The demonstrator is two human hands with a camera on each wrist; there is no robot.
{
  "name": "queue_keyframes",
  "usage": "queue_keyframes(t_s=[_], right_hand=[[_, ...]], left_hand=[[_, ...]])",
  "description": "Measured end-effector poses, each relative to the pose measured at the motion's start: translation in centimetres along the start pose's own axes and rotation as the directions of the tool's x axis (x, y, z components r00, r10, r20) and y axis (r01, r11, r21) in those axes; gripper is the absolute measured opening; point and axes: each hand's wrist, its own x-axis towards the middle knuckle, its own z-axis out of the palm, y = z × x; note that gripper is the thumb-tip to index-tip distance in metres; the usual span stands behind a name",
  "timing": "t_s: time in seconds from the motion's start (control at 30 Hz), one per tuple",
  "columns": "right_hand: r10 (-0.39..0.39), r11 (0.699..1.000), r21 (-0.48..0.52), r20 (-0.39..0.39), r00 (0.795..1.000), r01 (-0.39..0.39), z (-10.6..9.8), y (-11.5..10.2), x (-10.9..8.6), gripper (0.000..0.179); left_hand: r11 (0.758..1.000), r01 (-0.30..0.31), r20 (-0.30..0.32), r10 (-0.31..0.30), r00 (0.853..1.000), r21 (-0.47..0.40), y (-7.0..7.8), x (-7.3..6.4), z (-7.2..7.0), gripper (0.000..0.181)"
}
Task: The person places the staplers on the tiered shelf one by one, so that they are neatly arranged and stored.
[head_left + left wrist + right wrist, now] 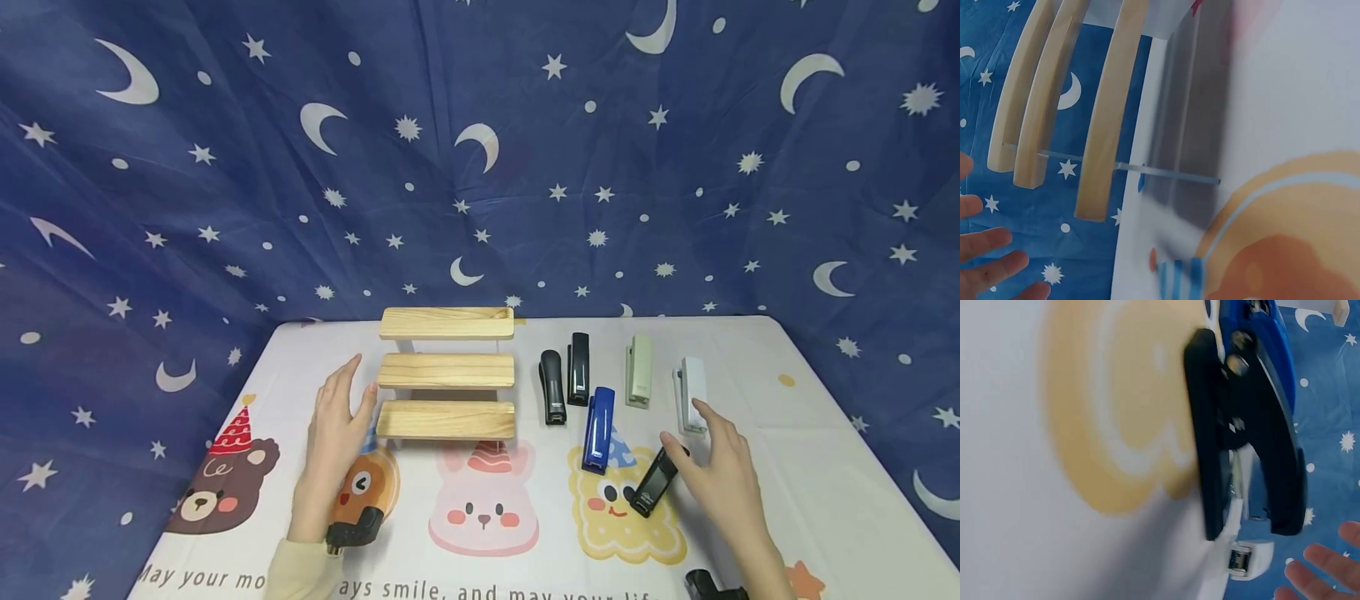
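While neither hand held anything, the right hand [718, 473] was clearly the nearer to the front black stapler [654, 485], its fingers extended and loosely spread. That stapler lay on the counter [832, 467] just left of the right hand, on the person's side of the blue stapler [598, 431]. Long axis oblique: far end beside the right thumb, near end directed leftward and toward the person. Thumb contact: could not tell. The left hand [333, 437], fingers likewise extended, stood well apart, beside the three-tier wooden stand [446, 419].
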Motion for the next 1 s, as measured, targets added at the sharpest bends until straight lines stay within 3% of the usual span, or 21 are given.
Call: queue_keyframes(t_s=[0.17, 0.47, 0.77, 1.0], right_hand=[[0.037, 0.999, 0.028, 0.007, 0.999, -0.038, 0.9, 0.1, -0.8, 0.075], [0.084, 0.994, 0.069, -0.032, 0.996, -0.081, 2.1, 0.4, -1.9, 0.069], [0.186, 0.978, 0.100, -0.017, 0.982, -0.184, 2.7, 0.2, -2.4, 0.077], [0.202, 0.974, 0.109, 0.001, 0.979, -0.201, 3.1, 0.1, -2.7, 0.081]], left_hand=[[0.997, 0.057, 0.014, -0.056, 0.998, -0.051, -0.2, -0.5, 0.6, 0.054], [0.981, 0.100, 0.011, -0.099, 0.995, -0.167, -0.8, -1.1, 1.7, 0.051], [0.956, 0.173, 0.038, -0.169, 0.985, -0.236, -1.3, -1.3, 2.5, 0.048], [0.937, 0.200, 0.032, -0.199, 0.979, -0.285, -1.3, -1.7, 2.9, 0.044]])
